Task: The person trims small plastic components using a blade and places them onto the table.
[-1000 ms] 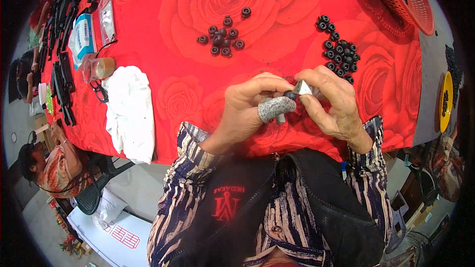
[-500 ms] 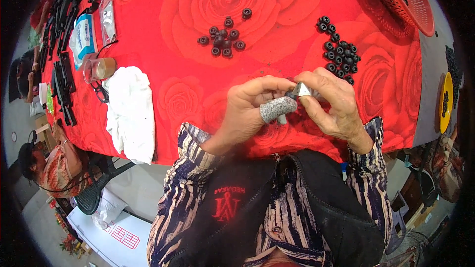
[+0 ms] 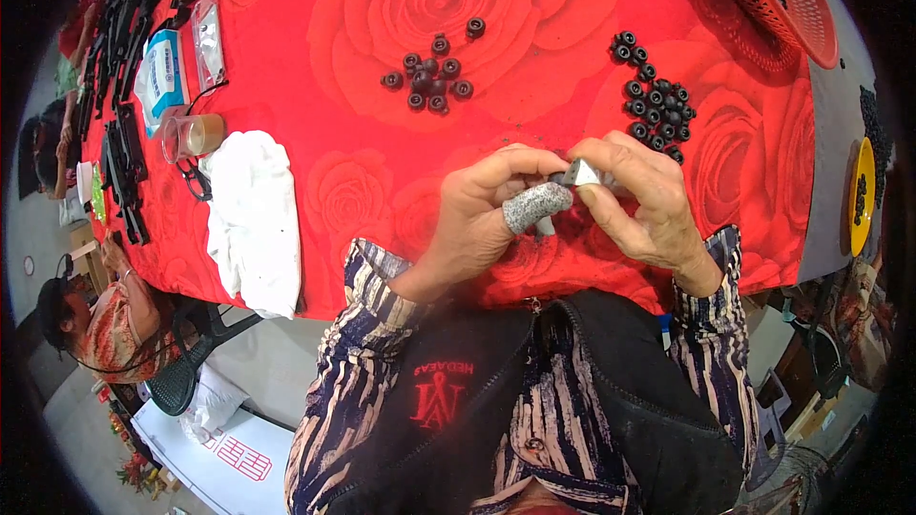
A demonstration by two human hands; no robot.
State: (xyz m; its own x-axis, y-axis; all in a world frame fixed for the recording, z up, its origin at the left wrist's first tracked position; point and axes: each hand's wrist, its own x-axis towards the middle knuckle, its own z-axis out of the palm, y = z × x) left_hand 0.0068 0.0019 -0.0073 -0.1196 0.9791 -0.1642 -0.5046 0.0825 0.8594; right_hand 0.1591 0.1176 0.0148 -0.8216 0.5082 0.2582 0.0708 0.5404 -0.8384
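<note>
At the far left, we are seeing a person (image 3: pixel 119 324) in an orange patterned top near the table's edge. Next, long black strips (image 3: pixel 124 157) are lying in a messy heap, looking hard and smooth like plastic. Beside them, a blue and white pack (image 3: pixel 164 76) is lying near a flat, see-through bag (image 3: pixel 208 38). A clear cup (image 3: pixel 202 133) is holding something light brown, and near it a white cloth (image 3: pixel 250 219) is lying in soft wrinkles. Under all these, a red tablecloth (image 3: pixel 363 257) is showing big printed roses. Further along, a bunch of small, round, black knobs (image 3: pixel 423 82) is sitting, and we are spotting holes in many of them.

Then we are finding the left hand (image 3: pixel 477 205). Its thumb is wearing a speckled grey sleeve (image 3: pixel 537 208). Thumb and finger are pinching a small dark piece (image 3: pixel 558 178), mostly hidden, close against a shiny metal piece (image 3: pixel 586 175) with slanted sides. The right hand (image 3: pixel 649 200) is pinching that metal piece between thumb and finger, in front of the person's chest. Just past it, a second bunch of black knobs (image 3: pixel 654 96) is resting. At the far right, a red plastic basket (image 3: pixel 813 14) full of little holes is holding black bits, and a yellow tray (image 3: pixel 869 191) is holding more.
</note>
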